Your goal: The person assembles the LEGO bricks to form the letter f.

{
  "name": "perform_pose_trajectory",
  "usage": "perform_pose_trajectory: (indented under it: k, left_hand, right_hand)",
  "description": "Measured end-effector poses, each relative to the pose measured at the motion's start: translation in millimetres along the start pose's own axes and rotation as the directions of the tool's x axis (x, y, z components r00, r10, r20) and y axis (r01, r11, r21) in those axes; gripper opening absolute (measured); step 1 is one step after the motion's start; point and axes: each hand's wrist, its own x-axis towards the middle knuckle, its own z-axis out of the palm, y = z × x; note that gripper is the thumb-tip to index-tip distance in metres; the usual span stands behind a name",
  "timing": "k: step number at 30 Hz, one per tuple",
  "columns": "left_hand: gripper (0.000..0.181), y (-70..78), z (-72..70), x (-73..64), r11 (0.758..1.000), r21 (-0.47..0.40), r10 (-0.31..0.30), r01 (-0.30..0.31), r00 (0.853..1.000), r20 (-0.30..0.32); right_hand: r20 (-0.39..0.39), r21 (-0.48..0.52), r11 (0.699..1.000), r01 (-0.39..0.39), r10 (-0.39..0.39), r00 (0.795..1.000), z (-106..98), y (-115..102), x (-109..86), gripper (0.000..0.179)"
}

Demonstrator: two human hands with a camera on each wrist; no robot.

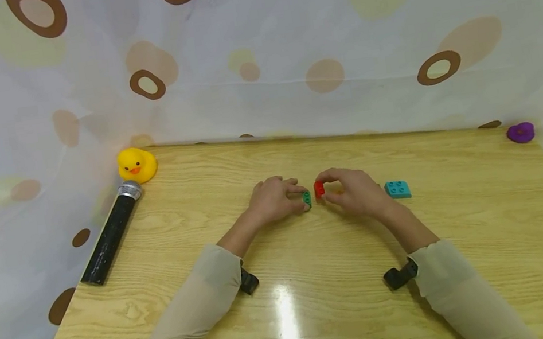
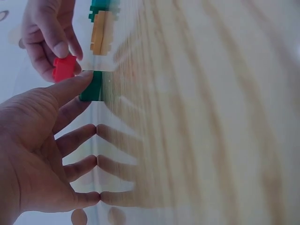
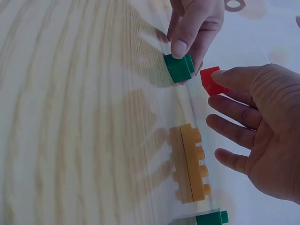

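The green brick [image 1: 307, 199] was located near the middle of the wooden table [image 1: 472, 222], pinched between the thumb and a finger of the left hand [image 1: 273, 200]; it sat low at the table surface, although the wrist views did not settle whether its whole base made contact. The left hand's remaining fingers were spread, their tips touching the tabletop. The red brick [image 1: 319, 189] was positioned just beside the green brick, apart from it and raised above the table, gripped between the thumb and index finger of the right hand [image 1: 356, 189]. The right hand's other fingers were extended and separated, with nothing held in them. The orange brick [image 3: 190, 163] rested on the table close to the right hand, which partly covered it in the head view; its studs faced upward. The teal brick [image 1: 397, 189] lay farther to the right, studs up, just beyond the right hand. A black camera was fitted at each beige sleeve [image 1: 198, 301]. At the far left corner stood a yellow duck [image 1: 138, 165], adjacent to the silver head of a black microphone [image 1: 113, 235] along the left edge. A small purple object [image 1: 520, 132] occupied the far right corner, before the spotted sheet [image 1: 279, 35].
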Motion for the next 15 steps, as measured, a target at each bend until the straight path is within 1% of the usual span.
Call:
perform_pose_trajectory:
  k: [8,15]
  left_hand:
    - [0.044,1.1,1.0,-0.2,1.0,0.001,-0.02,0.02,1.0,-0.005]
    - [0.048,0.9,1.1,-0.7,1.0,-0.005,-0.022,0.022,1.0,0.0]
  right_hand:
    - [0.009,0.049,0.999,0.012,-0.013,1.0,1.3,-7.4,3.5,0.038]
    - [0.018,0.048,0.999,0.006,-0.007,1.0,4.9,-10.9,7.2,0.034]
